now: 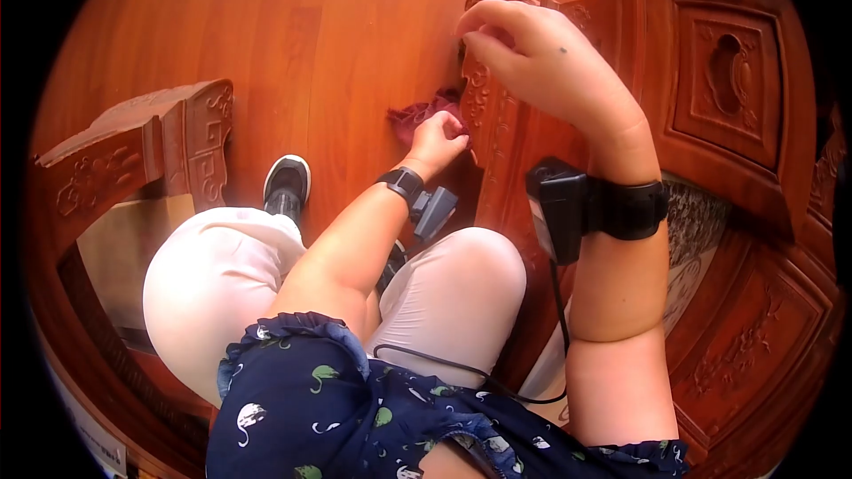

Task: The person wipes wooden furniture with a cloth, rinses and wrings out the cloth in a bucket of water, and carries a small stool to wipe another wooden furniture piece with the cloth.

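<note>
A dark red cloth (410,118) lies bunched against the left edge of a carved wooden armrest (497,129), with the wood-plank floor (355,27) behind it. The left hand (437,144) has its fingers curled closed on the cloth, which spills out past the knuckles toward the floor. The right hand (546,58) is above the armrest's far end — its fingers bend loosely toward the thumb with a small gap between; their tips are partly hidden, so I cannot tell whether they touch the wood or hold anything.

Each forearm wears a strapped-on device: a grey box (435,215) at the left wrist, a larger black box (557,208) with a cable on the right. Farther out — a carved chair back (661,62) to the right, another carved armrest (111,155) to the left, and a dark shoe (287,184) on the floor.
</note>
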A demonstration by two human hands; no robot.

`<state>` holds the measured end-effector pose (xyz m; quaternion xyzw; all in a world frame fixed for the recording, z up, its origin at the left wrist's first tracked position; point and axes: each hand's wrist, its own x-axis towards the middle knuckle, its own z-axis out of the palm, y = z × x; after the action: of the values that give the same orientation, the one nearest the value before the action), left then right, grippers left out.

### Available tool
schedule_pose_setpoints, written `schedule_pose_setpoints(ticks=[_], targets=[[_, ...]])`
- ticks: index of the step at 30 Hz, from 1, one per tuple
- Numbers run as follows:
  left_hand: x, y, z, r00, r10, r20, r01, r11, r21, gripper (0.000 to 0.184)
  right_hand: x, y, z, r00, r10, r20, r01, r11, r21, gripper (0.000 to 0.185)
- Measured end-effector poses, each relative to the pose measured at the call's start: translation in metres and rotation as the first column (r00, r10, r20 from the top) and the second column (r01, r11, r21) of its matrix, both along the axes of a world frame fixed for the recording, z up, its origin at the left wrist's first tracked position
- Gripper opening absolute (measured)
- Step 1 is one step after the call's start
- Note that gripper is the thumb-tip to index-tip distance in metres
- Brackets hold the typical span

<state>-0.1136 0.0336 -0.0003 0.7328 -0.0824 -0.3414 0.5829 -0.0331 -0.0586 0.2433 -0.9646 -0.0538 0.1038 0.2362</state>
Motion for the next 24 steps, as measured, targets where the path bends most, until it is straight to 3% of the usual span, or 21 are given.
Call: schedule_pose_setpoints(ticks=[4, 6, 8, 9, 10, 11, 12, 14, 16, 18, 19, 20, 22, 24], targets=[[0.001, -0.006, 0.009, 0.994, 0.065, 0.088, -0.069, 0.997, 0.034, 0.022, 0.004, 0.000, 0.002, 0.999, -0.039, 0.020, 0.038, 0.998, 0.053, 0.016], [-0.002, -0.009, 0.014, 0.991, 0.118, 0.057, -0.120, 0.992, 0.030, 0.021, 0.008, 0.003, 0.010, 0.981, -0.187, 0.041, 0.161, 0.921, 0.355, 0.017], [-0.003, -0.011, 0.010, 0.975, 0.182, 0.124, -0.181, 0.983, -0.025, 0.021, 0.011, 0.009, 0.029, 0.950, -0.313, 0.009, 0.257, 0.796, 0.548, 0.022], [-0.007, -0.014, -0.002, 0.986, 0.167, 0.005, -0.168, 0.985, 0.029, 0.021, 0.012, 0.001, 0.030, 0.939, -0.343, 0.005, 0.252, 0.701, 0.667, 0.023], [-0.006, -0.015, -0.003, 0.985, 0.171, 0.007, -0.171, 0.985, 0.027, 0.021, 0.014, 0.000, 0.033, 0.928, -0.373, -0.004, 0.241, 0.591, 0.770, 0.023], [-0.008, -0.017, -0.003, 0.979, 0.203, -0.017, -0.203, 0.979, 0.034, 0.021, 0.015, 0.008, 0.035, 0.836, -0.548, -0.034, 0.311, 0.421, 0.852, 0.018], [-0.009, -0.018, -0.004, 0.972, 0.232, -0.042, -0.231, 0.972, 0.041, 0.021, 0.014, 0.003, 0.034, 0.834, -0.551, -0.034, 0.313, 0.421, 0.851, 0.018], [-0.011, -0.020, -0.005, 0.962, 0.260, -0.080, -0.256, 0.965, 0.060, 0.022, 0.013, -0.009, 0.033, 0.929, -0.369, -0.011, 0.186, 0.441, 0.878, 0.024], [-0.012, -0.022, -0.015, 0.950, 0.292, -0.112, -0.285, 0.955, 0.078, 0.022, 0.011, -0.010, 0.030, 0.916, -0.400, -0.027, 0.220, 0.447, 0.867, 0.024], [-0.009, -0.025, -0.038, 0.830, 0.474, -0.294, -0.463, 0.879, 0.110, 0.020, 0.011, -0.007, 0.030, 0.902, -0.430, -0.032, 0.249, 0.458, 0.853, 0.024], [0.006, -0.015, -0.037, 0.678, 0.470, -0.565, -0.525, 0.848, 0.074, 0.019, 0.011, -0.007, 0.030, 0.895, -0.445, -0.046, 0.271, 0.457, 0.847, 0.024], [0.023, -0.006, -0.015, 0.638, 0.454, -0.621, -0.525, 0.847, 0.080, 0.020, 0.011, -0.006, 0.030, 0.886, -0.459, -0.065, 0.296, 0.454, 0.840, 0.024], [0.039, -0.013, -0.020, 0.714, 0.425, -0.557, -0.599, 0.782, -0.171, 0.021, 0.010, -0.006, 0.031, 0.899, -0.430, -0.084, 0.294, 0.450, 0.843, 0.024], [0.059, -0.023, -0.015, 0.768, 0.415, -0.488, -0.556, 0.810, -0.185, 0.020, 0.011, -0.004, 0.031, 0.902, -0.425, -0.075, 0.301, 0.495, 0.815, 0.023]])
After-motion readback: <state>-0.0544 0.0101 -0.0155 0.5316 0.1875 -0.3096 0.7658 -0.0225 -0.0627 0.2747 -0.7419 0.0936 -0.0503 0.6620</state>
